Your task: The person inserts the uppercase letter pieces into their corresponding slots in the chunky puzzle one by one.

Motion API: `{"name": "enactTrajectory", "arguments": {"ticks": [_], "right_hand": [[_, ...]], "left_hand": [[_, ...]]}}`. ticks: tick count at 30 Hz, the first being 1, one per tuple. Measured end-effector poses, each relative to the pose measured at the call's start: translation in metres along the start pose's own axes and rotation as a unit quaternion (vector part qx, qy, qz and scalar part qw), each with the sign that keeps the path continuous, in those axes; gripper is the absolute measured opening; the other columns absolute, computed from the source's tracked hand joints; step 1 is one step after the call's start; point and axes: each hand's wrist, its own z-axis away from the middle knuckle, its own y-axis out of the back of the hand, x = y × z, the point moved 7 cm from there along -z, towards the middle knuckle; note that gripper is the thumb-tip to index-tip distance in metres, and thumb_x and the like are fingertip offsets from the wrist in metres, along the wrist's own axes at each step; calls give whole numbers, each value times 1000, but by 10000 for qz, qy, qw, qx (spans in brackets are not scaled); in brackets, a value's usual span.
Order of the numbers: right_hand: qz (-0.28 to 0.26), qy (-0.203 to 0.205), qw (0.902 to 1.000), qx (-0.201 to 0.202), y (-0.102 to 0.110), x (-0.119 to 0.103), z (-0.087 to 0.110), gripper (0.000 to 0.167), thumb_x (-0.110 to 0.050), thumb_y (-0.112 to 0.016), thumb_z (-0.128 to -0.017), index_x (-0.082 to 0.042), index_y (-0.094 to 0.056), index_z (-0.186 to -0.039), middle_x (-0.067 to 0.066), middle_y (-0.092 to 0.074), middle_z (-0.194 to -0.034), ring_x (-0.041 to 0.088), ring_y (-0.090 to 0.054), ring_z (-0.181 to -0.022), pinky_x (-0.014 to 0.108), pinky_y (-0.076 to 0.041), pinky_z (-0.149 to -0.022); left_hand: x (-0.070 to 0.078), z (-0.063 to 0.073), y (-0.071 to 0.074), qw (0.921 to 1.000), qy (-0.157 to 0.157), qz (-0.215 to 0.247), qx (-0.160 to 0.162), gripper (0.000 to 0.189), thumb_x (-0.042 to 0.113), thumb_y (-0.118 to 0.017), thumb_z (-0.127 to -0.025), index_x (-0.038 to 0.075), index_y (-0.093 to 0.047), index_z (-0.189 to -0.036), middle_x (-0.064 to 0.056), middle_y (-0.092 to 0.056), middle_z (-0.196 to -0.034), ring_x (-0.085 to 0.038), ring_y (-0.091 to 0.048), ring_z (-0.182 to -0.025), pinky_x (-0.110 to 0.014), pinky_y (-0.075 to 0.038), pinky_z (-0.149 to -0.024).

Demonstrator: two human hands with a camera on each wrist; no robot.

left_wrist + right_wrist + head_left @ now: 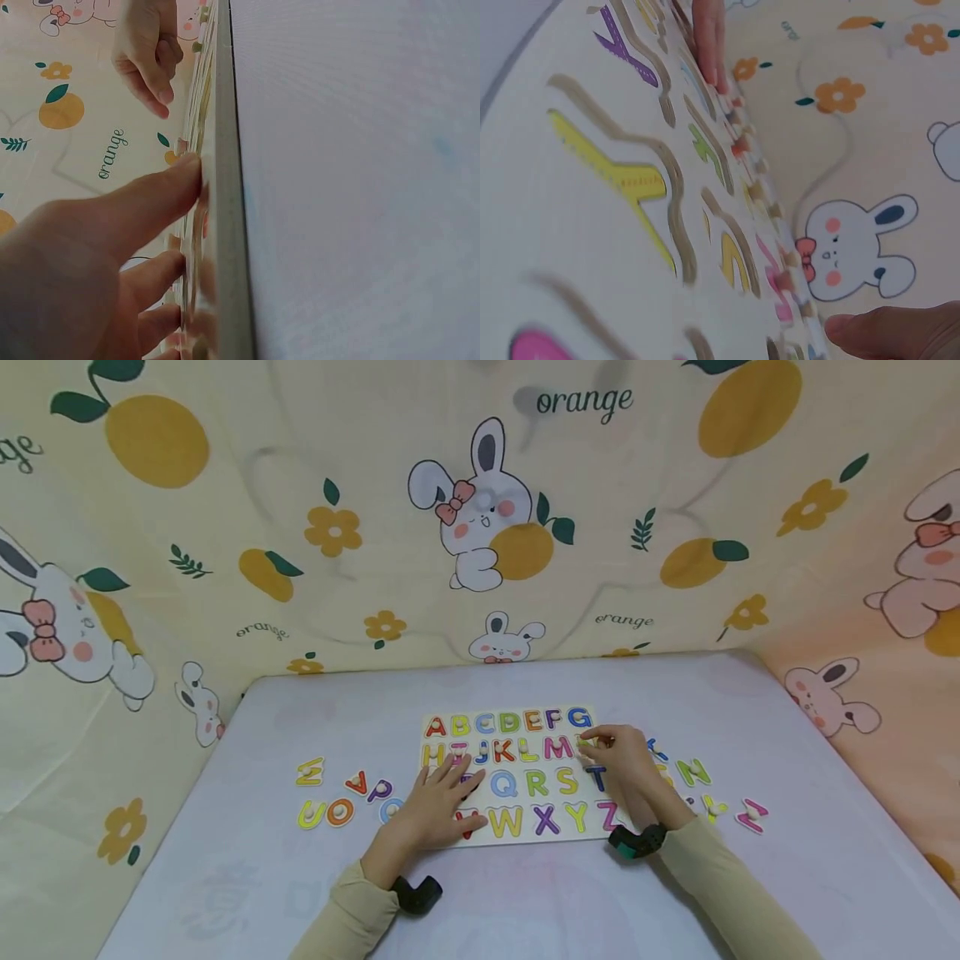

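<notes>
A white alphabet puzzle board (525,841) lies on the table with coloured letters in rows. The person's left hand (433,806) rests on its left side with fingers spread, covering some letters. In the left wrist view, the thumb (161,191) of that hand touches the board near its edge. The right hand (626,764) hovers at the right end of the second row, beside the pink M (558,748). Its fingertips are close together, and no piece shows between them. Letters in the top rows carry small knobs. A yellow Y recess (634,180) shows in the right wrist view.
Left of the board lie loose letters, among them a green-yellow U (311,815), an orange O (340,812) and a purple P (380,790). On the right are a yellow-green N (692,772), a Y (713,808) and a pink Z (752,816). A printed curtain (450,635) hangs behind.
</notes>
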Motion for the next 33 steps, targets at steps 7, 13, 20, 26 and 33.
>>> {"name": "enactTrajectory", "arguments": {"ticks": [7, 13, 20, 26, 33], "right_hand": [[108, -140, 9998, 23, 18, 9, 9, 28, -17, -69, -87, 0, -71, -109, 2, -47, -69, 16, -44, -69, 21, -31, -54], [201, -115, 9997, 57, 34, 18, 17, 29, -19, -68, -88, 1, -70, -109, 3, -49, -71, 15, -44, -70, 21, -32, -52], [435, 40, 9989, 142, 56, 36, 28, 29, -21, -68, -89, 0, -70, -109, 4, -51, -73, 14, -43, -70, 21, -32, -51], [570, -156, 9981, 192, 75, 53, 36, 32, -24, -67, -90, 0, -69, -110, 5, -51, -74, 14, -42, -70, 23, -32, -51], [694, -458, 9965, 97, 88, 83, 46, 40, -33, -64, -92, 0, -68, -114, 5, -52, -78, 16, -43, -76, 23, -33, -54]], "left_hand": [[-1, -1, 0, 10000, 1, -7, 28, 71, 60, -50, -91, 27, -31, -151, -3, -17, -164, -30, -10, -154, -63, -14, -120], [-1, 0, 1, 10000, 8, -41, 9, 70, 59, -50, -91, 28, -31, -151, -3, -17, -164, -31, -10, -154, -62, -14, -120], [1, 0, 2, 10000, -52, 28, -16, 70, 59, -50, -92, 26, -32, -151, -4, -18, -164, -32, -11, -154, -63, -14, -120], [-1, -1, 1, 10000, 4, -7, 16, 71, 60, -50, -91, 28, -32, -151, -3, -17, -164, -30, -11, -154, -61, -13, -121], [0, 0, 1, 10000, 31, 90, 5, 71, 59, -51, -91, 27, -32, -151, -3, -18, -164, -30, -10, -154, -61, -13, -121]]}}
